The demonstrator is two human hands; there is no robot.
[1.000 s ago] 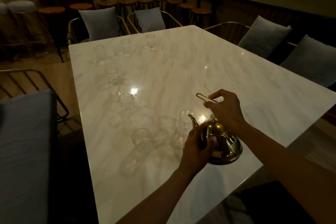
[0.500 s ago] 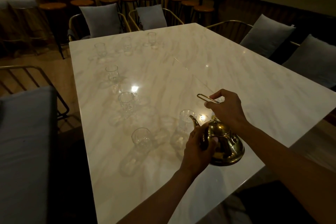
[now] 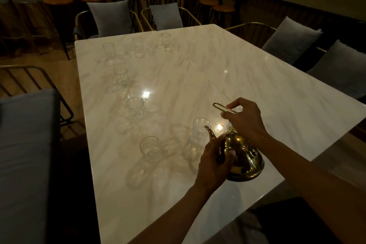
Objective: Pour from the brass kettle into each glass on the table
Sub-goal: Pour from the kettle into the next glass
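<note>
Seven clear glass tumblers stand on the pale marble-patterned table [image 3: 257,77] as I work the round-bellied polished brass kettle [image 3: 242,159] at its near edge. My right hand [image 3: 245,119] is closed around the thin wire loop handle [image 3: 221,106], raised above the lid. My left hand [image 3: 213,159] cups the kettle's side at the base of the spout, fingers wrapped on the brass.

The kettle looks lifted slightly and tipped toward the nearest clear tumbler [image 3: 200,131], which stands just beyond and left of it. Its curved spout [image 3: 210,132] points away from me and leftward, the tip overlapping that tumbler's rim; I cannot tell whether anything is flowing, or whether the glass holds liquid. The kettle's long axis, from belly through spout, runs diagonally toward the table's far left corner.

To pour well, I judge that the tilt should come from the wire handle while the left hand only steadies the body, keeping the spout tip over the mouth of the glass and easing the angle so nothing runs down the brass.

Left of the kettle, a second clear tumbler [image 3: 150,147] waits near the edge. Farther from the kettle, two more [image 3: 135,108] [image 3: 120,76] line the table's left side, and three [image 3: 108,50] [image 3: 137,46] [image 3: 166,40] stand along the far end.
</note>
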